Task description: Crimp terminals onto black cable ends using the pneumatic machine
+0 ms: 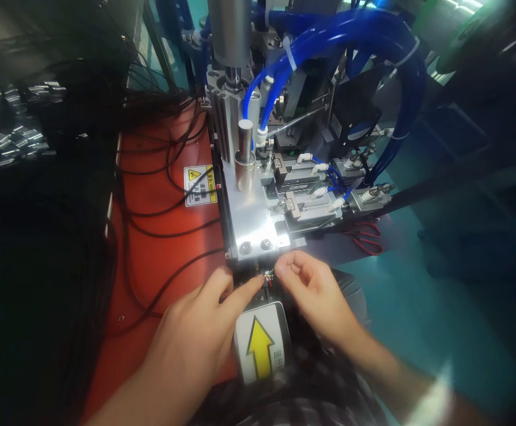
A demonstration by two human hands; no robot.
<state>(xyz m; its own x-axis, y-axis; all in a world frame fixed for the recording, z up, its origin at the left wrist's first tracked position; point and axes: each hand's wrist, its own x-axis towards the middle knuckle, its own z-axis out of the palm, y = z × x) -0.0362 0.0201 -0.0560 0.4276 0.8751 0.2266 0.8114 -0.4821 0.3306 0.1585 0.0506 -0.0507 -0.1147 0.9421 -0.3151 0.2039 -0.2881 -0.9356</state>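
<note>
Small coloured wires [269, 278] with a light connector end lie just below the front edge of the machine's metal plate [249, 219]. My left hand [209, 313] reaches in from the left, its index fingertip touching the connector end and the other fingers curled. On the right, my right hand [309, 284] has thumb and index finger pinched together at the thin wire ends. Below the fingers is a white label with a yellow arrow [260, 349].
Thick blue air tubes [351, 29] loop above the metal cylinders and clamps. Black cables [169, 234] cross the red surface [151, 195] on the left, beside a warning label [201, 185]. Red-handled scissors [368, 238] lie at the right. Shiny metal pieces [16, 145] are at the far left.
</note>
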